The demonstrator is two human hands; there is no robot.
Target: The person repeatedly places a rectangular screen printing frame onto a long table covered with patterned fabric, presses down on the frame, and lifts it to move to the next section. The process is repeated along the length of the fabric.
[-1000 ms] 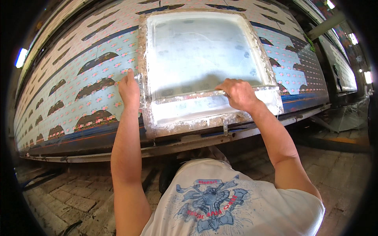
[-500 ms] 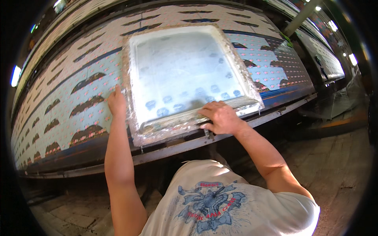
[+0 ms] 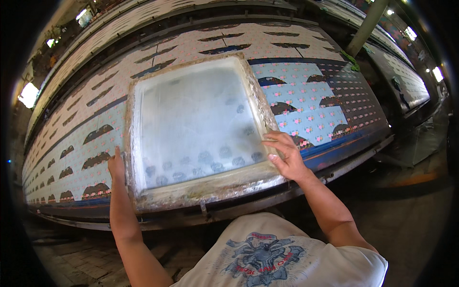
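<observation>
A large screen-printing frame (image 3: 196, 124) with pale mesh and a rough, paint-crusted border lies on the long printing table. Dark flower marks show through the mesh along its near part. At the frame's left rail is my left hand (image 3: 116, 165), closed on the edge, one finger pointing up along it; its thumb is hidden. My right hand (image 3: 288, 158) grips the right rail near the close corner, fingers over the border and thumb lower down. Light blue fabric pieces (image 3: 313, 122) with pink flowers lie on the table on both sides of the frame.
A metal rail (image 3: 344, 165) runs along the table's near edge. Paler pink printed pieces (image 3: 186, 50) with dark gaps lie on the far half. A post (image 3: 368, 28) stands at the back right, with another table (image 3: 406, 81) beyond it. Paved floor (image 3: 86, 256) shows below.
In my view, the frame sits farther left and lower than before. My right hand has moved from the near rail to the right rail. My left hand stays at the left edge.
</observation>
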